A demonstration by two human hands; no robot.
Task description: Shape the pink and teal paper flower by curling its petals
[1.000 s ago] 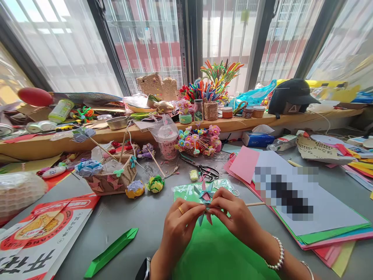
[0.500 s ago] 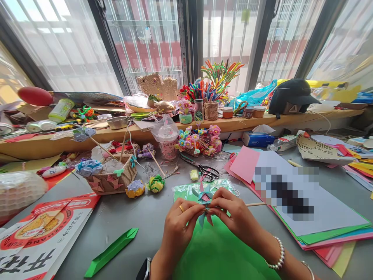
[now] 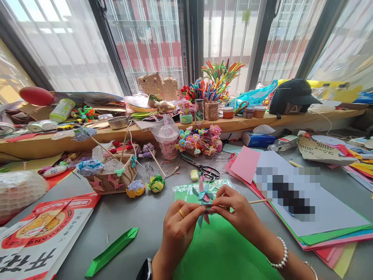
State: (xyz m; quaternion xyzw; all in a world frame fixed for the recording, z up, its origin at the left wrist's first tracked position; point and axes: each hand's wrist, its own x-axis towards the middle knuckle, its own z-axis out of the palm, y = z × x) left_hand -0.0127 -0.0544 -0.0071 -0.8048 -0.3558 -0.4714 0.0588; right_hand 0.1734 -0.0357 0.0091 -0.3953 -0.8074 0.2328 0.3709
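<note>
Blue and pink folded paper petals make up a paper flower (image 3: 205, 195), pointed at several ends. My left hand (image 3: 180, 223) pinches its lower edge from the left, thumb and forefinger together. From the other side my right hand (image 3: 237, 212) grips it with closed fingers. A thin wooden stick (image 3: 259, 201) sticks out to the right behind my right hand; its other end is hidden by the fingers. Below both hands lies green paper (image 3: 221, 249) in a clear sleeve. A folded green paper strip (image 3: 112, 252) rests on the table to the left.
Scissors (image 3: 208, 172) lie beyond the hands. At the right stands a stack of coloured paper (image 3: 314, 194). A decorated box (image 3: 107, 182) with paper flowers is at the left, near a printed paper bag (image 3: 43, 233). Yarn flowers (image 3: 201, 140) and a lidded cup (image 3: 168, 146) stand farther back.
The paper flower has turned slightly between my fingers, and its blue petals show more openly. My right hand has shifted a little to the right and up, the stick with it.
</note>
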